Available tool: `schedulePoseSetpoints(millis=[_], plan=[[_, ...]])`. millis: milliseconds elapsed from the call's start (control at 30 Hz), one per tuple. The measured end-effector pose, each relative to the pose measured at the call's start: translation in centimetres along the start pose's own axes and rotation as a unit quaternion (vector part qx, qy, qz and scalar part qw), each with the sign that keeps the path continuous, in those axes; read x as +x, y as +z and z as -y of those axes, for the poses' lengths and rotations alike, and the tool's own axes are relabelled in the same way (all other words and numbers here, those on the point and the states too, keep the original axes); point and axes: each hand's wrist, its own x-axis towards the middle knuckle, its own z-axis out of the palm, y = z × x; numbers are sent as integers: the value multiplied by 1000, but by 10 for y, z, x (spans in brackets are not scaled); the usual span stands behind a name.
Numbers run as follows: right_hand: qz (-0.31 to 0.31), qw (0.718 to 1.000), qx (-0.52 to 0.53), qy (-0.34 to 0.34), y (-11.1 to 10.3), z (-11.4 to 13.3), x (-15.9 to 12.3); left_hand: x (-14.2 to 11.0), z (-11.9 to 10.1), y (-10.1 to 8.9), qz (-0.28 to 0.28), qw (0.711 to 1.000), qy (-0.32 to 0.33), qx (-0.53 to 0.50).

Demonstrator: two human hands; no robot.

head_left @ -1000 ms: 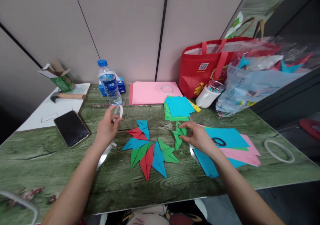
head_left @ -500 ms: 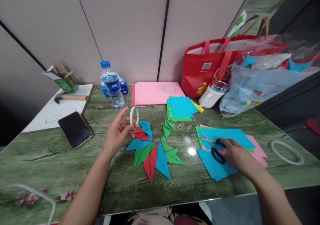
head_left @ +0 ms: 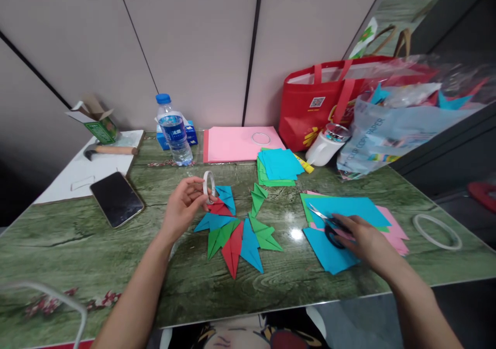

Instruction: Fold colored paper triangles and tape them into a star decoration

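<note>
Gripping white tape roll (head_left: pixel 209 185) in left hand (head_left: pixel 185 204), right hand (head_left: pixel 362 238) closed around scissors' (head_left: pixel 334 229) handles.

And here we have pale panelled wall (head_left: pixel 194 49) with dark seams; green wood-grain table (head_left: pixel 116 256), blossom print, bright light glinting on top; grey floor (head_left: pixel 360 318) below, dark panels (head_left: pixel 457 147) at right.

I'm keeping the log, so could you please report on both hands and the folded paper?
Left hand: holding white ring. Right hand: fingers on scissors, over blue sheets. Folded pieces: curved fan between hands, left hand close by.
</note>
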Motion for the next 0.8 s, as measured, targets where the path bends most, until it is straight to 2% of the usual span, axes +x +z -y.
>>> schedulePoseSetpoints(millis=[100, 200, 300, 367, 467, 500, 567, 667, 800], plan=[[-7, 999, -18, 47, -3, 0, 0, -1, 0, 0, -13, 1000, 5, -14], [-40, 994, 79, 66, -15, 9, 4, -1, 0, 0, -12, 1000, 17, -18], [-36, 964, 258, 45, -34, 38, 11, -3, -1, 2, 4, 999, 34, -27], [-28, 950, 309, -9, -46, 70, 17, -4, -1, 5, 15, 999, 38, -26], [-27, 953, 261, -149, -56, 125, 31, -8, -1, 9, 8, 999, 38, -14], [-23, 957, 228, -176, -56, 143, 35, -9, -1, 10, 0, 999, 37, -10], [-58, 960, 169, -216, -53, 172, 46, -10, -2, 12, -14, 999, 36, -4], [-115, 962, 87, -232, -48, 201, 59, -12, -4, 14, -11, 999, 34, -5], [-133, 965, 41, -223, -49, 216, 69, -14, -4, 15, -7, 999, 38, 5]])
